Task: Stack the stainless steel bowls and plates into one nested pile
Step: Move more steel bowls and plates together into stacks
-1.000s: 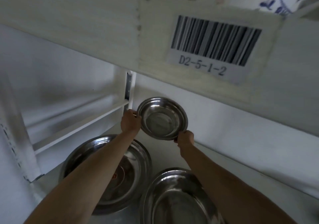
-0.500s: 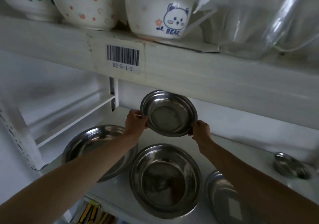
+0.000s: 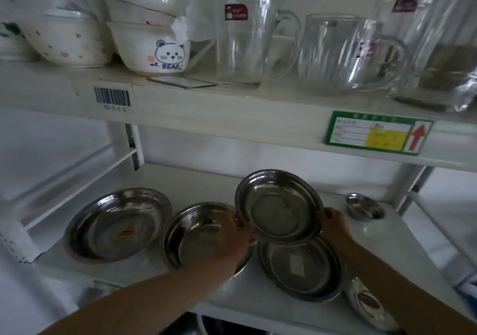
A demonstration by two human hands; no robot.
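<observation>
**Steel dish held in both hands over the lower shelf**

White shelving fills our view, with a lower shelf [image 3: 382, 234] carrying the steel ware and an upper shelf [image 3: 232, 107] above it. We grip a steel dish [image 3: 280, 207] by its rim with both hands: our left hand [image 3: 236, 234] is closed on its left edge and our right hand [image 3: 333, 225] pinches its right edge. The dish is lifted clear of the shelf and tilted so that its hollow faces us.

Directly beneath it, partly covered by it, lies a flat steel plate [image 3: 300, 267] with a pale label in its middle. To the left of that sits a middle bowl [image 3: 196, 234], and our left hand and forearm cross over its right side. Further left rests a large bowl [image 3: 118, 223] with a small red sticker inside. Near the right end of the shelf, well apart from the others, stands a small bowl [image 3: 365, 207].

On the upper shelf we see a bear-printed ceramic bowl [image 3: 152, 50] with other white bowls stacked on it, and a glass mug [image 3: 245, 40] beside further glassware. A barcode label [image 3: 111, 96] and a green tag [image 3: 374, 133] are stuck to that shelf's front edge.
</observation>
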